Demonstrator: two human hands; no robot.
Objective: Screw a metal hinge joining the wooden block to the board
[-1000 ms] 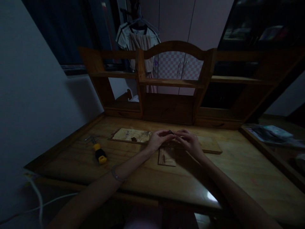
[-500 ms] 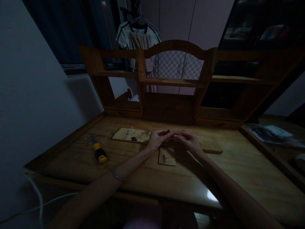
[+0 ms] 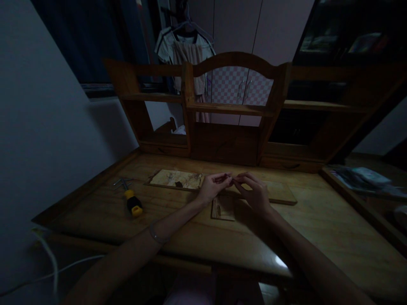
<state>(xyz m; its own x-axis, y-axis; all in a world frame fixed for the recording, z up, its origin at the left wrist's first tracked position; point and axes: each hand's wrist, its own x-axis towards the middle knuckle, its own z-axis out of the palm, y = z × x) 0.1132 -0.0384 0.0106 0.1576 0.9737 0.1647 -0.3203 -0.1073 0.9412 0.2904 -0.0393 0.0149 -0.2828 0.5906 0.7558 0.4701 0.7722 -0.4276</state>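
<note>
Both your hands are up over the middle of the desk [image 3: 197, 239], fingertips nearly meeting. Left hand [image 3: 210, 188]: thumb and fingers drawn in toward each other. Right hand [image 3: 257, 197]: thumb and index brought together in a pinch, pointing at the left fingertips. Too dark and small at the tips to tell whether you grip anything there, so can't call either one. Right below your hands: patterned panel [image 3: 173, 178] lying flat, running off to the left, brown patch near its front edge; plain board [image 3: 281, 192] flat, running off to the right. Your hands cover the middle, so can't tell if those two are one piece. Small square wood piece [image 3: 225, 208] lies flat on the near side of them, dark mark on its left part. Yellow-and-black-handled tool [image 3: 131, 199] is on the desk well to your left, metal prongs toward the back, handle toward you. Bracelet [image 3: 155, 234] on your left forearm. Wooden shelf unit [image 3: 229, 110] stands along the desk's back edge.
</note>
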